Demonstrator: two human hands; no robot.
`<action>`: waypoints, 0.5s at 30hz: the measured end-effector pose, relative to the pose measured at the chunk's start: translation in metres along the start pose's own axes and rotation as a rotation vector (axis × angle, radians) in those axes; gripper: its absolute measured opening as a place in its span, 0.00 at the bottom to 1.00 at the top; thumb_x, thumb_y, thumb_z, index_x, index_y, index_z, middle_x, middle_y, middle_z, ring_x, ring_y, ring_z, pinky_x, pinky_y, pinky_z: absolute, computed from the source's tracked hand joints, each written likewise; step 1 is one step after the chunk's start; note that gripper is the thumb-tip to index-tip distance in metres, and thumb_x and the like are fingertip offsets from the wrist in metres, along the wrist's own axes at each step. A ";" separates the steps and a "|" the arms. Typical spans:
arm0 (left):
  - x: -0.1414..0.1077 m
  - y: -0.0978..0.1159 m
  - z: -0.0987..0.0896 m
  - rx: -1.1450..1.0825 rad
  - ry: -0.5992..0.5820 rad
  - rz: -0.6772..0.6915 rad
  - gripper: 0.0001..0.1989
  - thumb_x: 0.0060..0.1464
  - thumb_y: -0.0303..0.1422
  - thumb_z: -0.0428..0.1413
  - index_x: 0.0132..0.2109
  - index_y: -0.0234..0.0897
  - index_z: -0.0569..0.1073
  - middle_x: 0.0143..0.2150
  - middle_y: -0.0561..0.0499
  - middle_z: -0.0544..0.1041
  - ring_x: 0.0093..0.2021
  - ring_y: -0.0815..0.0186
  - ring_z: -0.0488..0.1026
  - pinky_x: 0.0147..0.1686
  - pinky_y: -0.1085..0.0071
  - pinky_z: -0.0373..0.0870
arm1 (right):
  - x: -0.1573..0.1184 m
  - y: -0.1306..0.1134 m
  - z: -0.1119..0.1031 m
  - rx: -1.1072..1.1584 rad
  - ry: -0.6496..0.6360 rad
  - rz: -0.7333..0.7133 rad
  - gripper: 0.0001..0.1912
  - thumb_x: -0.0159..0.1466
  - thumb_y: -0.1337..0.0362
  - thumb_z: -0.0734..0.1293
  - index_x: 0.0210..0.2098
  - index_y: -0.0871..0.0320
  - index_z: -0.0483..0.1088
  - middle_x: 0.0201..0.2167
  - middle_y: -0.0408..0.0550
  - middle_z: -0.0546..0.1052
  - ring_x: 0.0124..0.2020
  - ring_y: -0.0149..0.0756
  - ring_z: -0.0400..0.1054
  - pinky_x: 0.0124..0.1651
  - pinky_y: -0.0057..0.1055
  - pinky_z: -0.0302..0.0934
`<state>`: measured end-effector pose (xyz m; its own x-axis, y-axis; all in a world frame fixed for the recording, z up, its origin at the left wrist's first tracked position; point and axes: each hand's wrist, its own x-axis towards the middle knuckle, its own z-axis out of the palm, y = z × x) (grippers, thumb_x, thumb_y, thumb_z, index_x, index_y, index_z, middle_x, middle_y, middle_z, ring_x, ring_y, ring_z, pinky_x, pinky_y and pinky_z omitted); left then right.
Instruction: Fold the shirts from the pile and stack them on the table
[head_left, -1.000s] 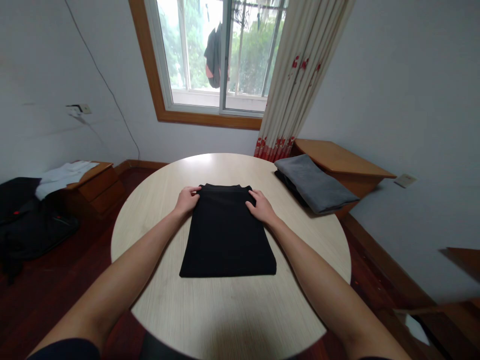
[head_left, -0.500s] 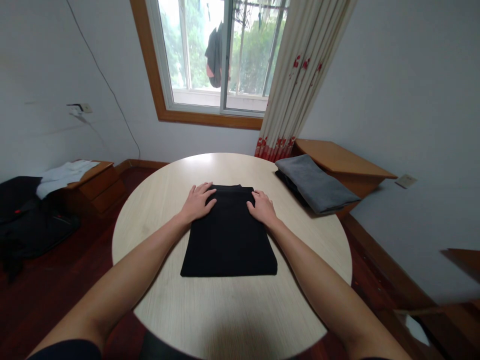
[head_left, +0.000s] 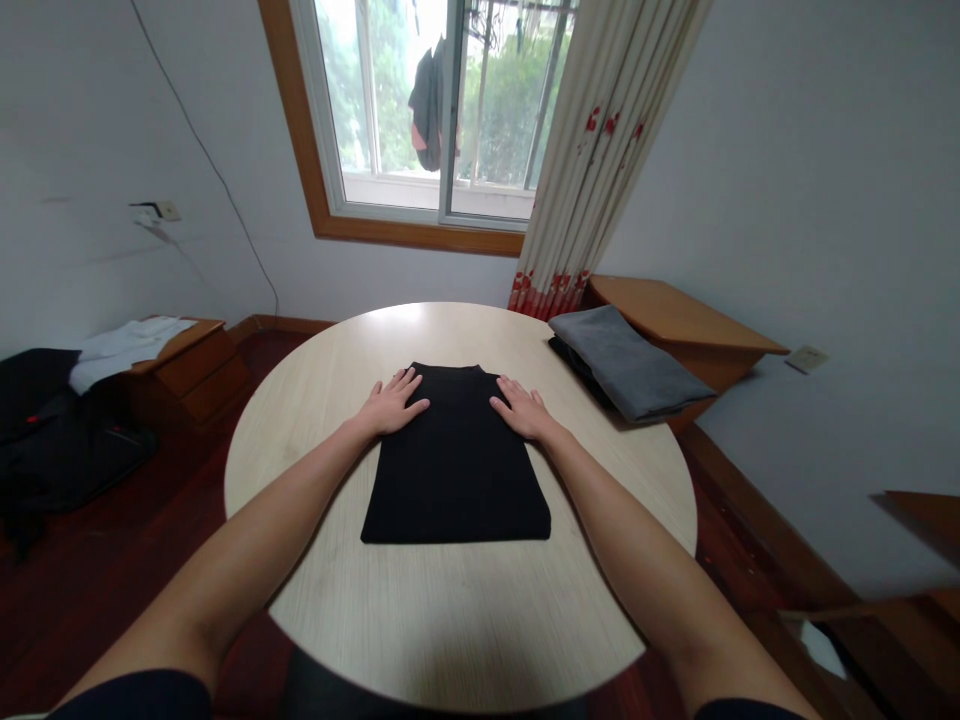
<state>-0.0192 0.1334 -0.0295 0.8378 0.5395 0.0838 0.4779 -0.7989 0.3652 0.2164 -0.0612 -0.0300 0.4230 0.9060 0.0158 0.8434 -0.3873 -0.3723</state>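
A black folded shirt (head_left: 457, 460) lies flat on the round pale wooden table (head_left: 450, 610), its neckline at the far end and a straight folded edge towards me. My left hand (head_left: 391, 402) rests on its far left corner, fingers spread and flat. On the far right corner lies my right hand (head_left: 523, 408), also flat with its fingers stretched out. Neither hand grips the cloth. Parts of the shirt's side edges are hidden beneath both hands.
Folded grey cloth (head_left: 630, 365) on top of something black lies at the table's right rim. Behind it is a wooden cabinet (head_left: 675, 315). A curtain (head_left: 600, 150) hangs beside the window. To the left are a small drawer unit (head_left: 199, 365) and a black bag (head_left: 75, 440).
Both hands have flattened out on the shirt's far corners. The shirt's far edge now lies smooth, with the neckline showing more clearly. The view has shifted very slightly.
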 end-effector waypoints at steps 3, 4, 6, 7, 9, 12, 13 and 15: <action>-0.003 0.000 -0.008 0.113 -0.056 -0.124 0.37 0.67 0.52 0.40 0.75 0.40 0.48 0.77 0.45 0.40 0.76 0.51 0.38 0.70 0.41 0.40 | -0.003 0.004 -0.003 -0.052 0.022 0.059 0.33 0.75 0.50 0.52 0.74 0.57 0.46 0.75 0.54 0.47 0.75 0.45 0.41 0.73 0.56 0.33; -0.004 0.000 -0.010 0.138 -0.068 -0.161 0.37 0.67 0.52 0.38 0.76 0.39 0.46 0.77 0.46 0.39 0.76 0.52 0.37 0.70 0.41 0.40 | -0.004 0.004 -0.004 -0.066 0.035 0.063 0.34 0.75 0.50 0.51 0.74 0.58 0.46 0.75 0.55 0.47 0.75 0.45 0.41 0.73 0.55 0.34; -0.009 -0.003 -0.016 0.163 -0.071 -0.198 0.35 0.68 0.49 0.36 0.76 0.39 0.45 0.77 0.47 0.38 0.76 0.52 0.37 0.70 0.41 0.40 | -0.007 0.002 -0.006 -0.086 0.056 0.054 0.33 0.75 0.52 0.52 0.74 0.59 0.47 0.74 0.55 0.48 0.75 0.45 0.42 0.73 0.55 0.36; -0.012 -0.006 -0.019 0.162 -0.067 -0.193 0.34 0.69 0.46 0.36 0.76 0.39 0.45 0.77 0.47 0.39 0.76 0.52 0.37 0.70 0.40 0.41 | -0.008 0.002 -0.007 -0.092 0.063 0.041 0.32 0.75 0.54 0.52 0.74 0.59 0.48 0.74 0.54 0.49 0.75 0.45 0.42 0.73 0.55 0.36; -0.021 -0.013 -0.027 0.140 -0.075 -0.120 0.31 0.69 0.39 0.38 0.75 0.41 0.49 0.78 0.47 0.39 0.76 0.52 0.37 0.70 0.41 0.44 | -0.012 0.002 -0.011 -0.092 0.063 0.011 0.30 0.74 0.60 0.54 0.73 0.59 0.50 0.74 0.54 0.51 0.74 0.43 0.44 0.73 0.53 0.38; -0.037 -0.022 -0.042 0.093 -0.172 0.077 0.30 0.65 0.32 0.43 0.72 0.45 0.59 0.78 0.50 0.37 0.76 0.53 0.34 0.71 0.45 0.43 | -0.019 0.009 -0.019 -0.053 0.027 -0.059 0.32 0.69 0.69 0.58 0.72 0.60 0.54 0.73 0.55 0.54 0.74 0.42 0.46 0.74 0.46 0.41; -0.042 -0.023 -0.047 0.082 -0.218 0.141 0.31 0.62 0.31 0.47 0.71 0.47 0.60 0.78 0.50 0.36 0.76 0.52 0.32 0.71 0.44 0.41 | -0.023 0.013 -0.022 -0.025 0.004 -0.096 0.34 0.67 0.70 0.59 0.72 0.59 0.55 0.73 0.55 0.53 0.74 0.42 0.45 0.74 0.44 0.42; -0.050 -0.019 -0.055 0.074 -0.310 0.234 0.35 0.57 0.30 0.53 0.71 0.50 0.61 0.78 0.51 0.33 0.76 0.50 0.29 0.71 0.42 0.36 | -0.031 0.021 -0.028 0.044 -0.062 -0.181 0.37 0.64 0.72 0.63 0.72 0.57 0.55 0.74 0.55 0.48 0.75 0.42 0.43 0.74 0.42 0.43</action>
<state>-0.0851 0.1365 0.0103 0.9610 0.2437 -0.1310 0.2728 -0.9138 0.3009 0.2304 -0.1025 -0.0121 0.2436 0.9694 0.0295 0.8879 -0.2106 -0.4090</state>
